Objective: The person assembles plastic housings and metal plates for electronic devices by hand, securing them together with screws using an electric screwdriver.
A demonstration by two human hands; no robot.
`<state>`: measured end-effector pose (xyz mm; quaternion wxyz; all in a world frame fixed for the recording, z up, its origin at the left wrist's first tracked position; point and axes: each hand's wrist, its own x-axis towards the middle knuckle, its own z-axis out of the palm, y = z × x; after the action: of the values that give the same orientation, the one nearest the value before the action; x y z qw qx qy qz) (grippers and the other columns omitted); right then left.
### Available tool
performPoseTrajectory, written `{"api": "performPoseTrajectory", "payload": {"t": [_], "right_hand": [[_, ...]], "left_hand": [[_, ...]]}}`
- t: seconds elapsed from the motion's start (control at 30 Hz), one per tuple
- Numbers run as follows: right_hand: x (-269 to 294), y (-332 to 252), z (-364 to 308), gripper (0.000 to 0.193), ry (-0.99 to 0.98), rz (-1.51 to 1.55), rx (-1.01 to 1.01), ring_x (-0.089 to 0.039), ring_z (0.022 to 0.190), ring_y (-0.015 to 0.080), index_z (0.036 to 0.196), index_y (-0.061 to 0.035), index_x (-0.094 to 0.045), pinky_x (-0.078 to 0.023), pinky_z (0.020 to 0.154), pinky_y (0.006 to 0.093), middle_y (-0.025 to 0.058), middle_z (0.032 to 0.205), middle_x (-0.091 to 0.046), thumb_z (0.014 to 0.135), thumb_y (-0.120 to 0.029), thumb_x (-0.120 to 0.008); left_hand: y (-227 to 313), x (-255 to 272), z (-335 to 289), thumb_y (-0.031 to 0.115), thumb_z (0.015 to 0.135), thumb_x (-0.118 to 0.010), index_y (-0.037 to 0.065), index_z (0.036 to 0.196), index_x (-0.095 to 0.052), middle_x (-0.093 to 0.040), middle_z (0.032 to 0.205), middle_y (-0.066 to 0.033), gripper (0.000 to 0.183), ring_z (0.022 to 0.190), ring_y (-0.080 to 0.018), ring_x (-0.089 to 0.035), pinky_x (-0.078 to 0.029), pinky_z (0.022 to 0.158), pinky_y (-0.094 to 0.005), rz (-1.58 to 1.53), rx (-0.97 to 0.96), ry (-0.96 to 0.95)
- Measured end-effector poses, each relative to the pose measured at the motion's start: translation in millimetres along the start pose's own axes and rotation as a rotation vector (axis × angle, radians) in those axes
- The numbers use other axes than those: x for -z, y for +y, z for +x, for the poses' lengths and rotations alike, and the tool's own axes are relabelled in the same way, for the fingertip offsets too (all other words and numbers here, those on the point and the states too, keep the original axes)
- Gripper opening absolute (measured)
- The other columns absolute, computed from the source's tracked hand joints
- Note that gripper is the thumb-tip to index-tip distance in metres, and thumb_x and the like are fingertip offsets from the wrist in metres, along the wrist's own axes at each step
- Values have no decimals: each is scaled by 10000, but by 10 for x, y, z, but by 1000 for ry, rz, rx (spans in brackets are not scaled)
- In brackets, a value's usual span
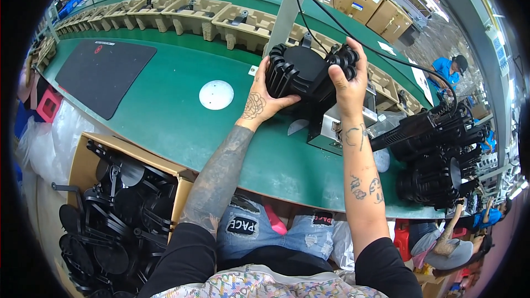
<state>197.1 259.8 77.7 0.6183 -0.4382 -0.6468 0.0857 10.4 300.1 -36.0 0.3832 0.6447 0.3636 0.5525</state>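
Between my two hands is a black finned housing (305, 66) with a flat round face, lifted above the green workbench (182, 132). My left hand (261, 97) grips its left side, fingers behind the fins and thumb along the near lower edge. On the right side, my right hand (350, 80) curls around the finned rim, thumb towards me. Just under the housing stands a shiny metal box (330, 130); whether they touch is not clear. A pale round disc (216, 95) lies left of my left hand. Another pale disc (298, 127) shows partly beside the metal box.
Moulded pulp trays (243, 26) line the bench's far side. More black finned housings (428, 182) crowd the right end. A black mat (105, 74) lies left. A cardboard box (179, 201) of black parts stands lower left. A black cable (381, 52) hangs by a metal post (291, 8).
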Motion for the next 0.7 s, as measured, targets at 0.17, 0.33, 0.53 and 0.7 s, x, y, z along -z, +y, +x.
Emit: {"api": "performPoseTrajectory", "payload": {"t": [0.17, 0.33, 0.53, 0.7], "right_hand": [[-280, 22, -172, 744, 33, 241, -63, -489, 1188, 185, 1480, -44, -400, -379, 1065, 336, 91, 1356, -488, 933, -448, -703], [-276, -81, -260, 750, 10, 326, -173, -522, 1182, 180, 1498, -43, -320, -428, 1035, 330, 91, 1309, -518, 926, -305, -729], [-34, -240, -94, 633, -67, -159, 13, -502, 1342, 289, 1260, -56, -649, -388, 1108, 409, 220, 1453, -500, 724, -273, -906], [187, -257, 28, 464, -264, -76, -26, -508, 1327, 223, 1209, -2, -697, -403, 1099, 351, 141, 1494, -495, 787, -105, -862]], "left_hand": [[-42, -21, -58, 455, 546, -980, -17, 1582, -121, -299, 1576, -250, 1426, 1470, -373, -319, -293, 1208, -432, 60, -60, 15], [-53, -49, -32, 471, 542, -980, -30, 1579, -131, -300, 1576, -252, 1431, 1473, -373, -313, -289, 1209, -436, -41, -58, 3], [-111, -17, -47, 478, 569, -967, -23, 1574, -157, -320, 1553, -265, 1384, 1448, -394, -345, -316, 1192, -454, 36, -90, 44], [-118, -30, -14, 467, 572, -967, -7, 1571, -172, -331, 1533, -269, 1362, 1427, -406, -364, -333, 1180, -469, -36, -139, 70]]}}
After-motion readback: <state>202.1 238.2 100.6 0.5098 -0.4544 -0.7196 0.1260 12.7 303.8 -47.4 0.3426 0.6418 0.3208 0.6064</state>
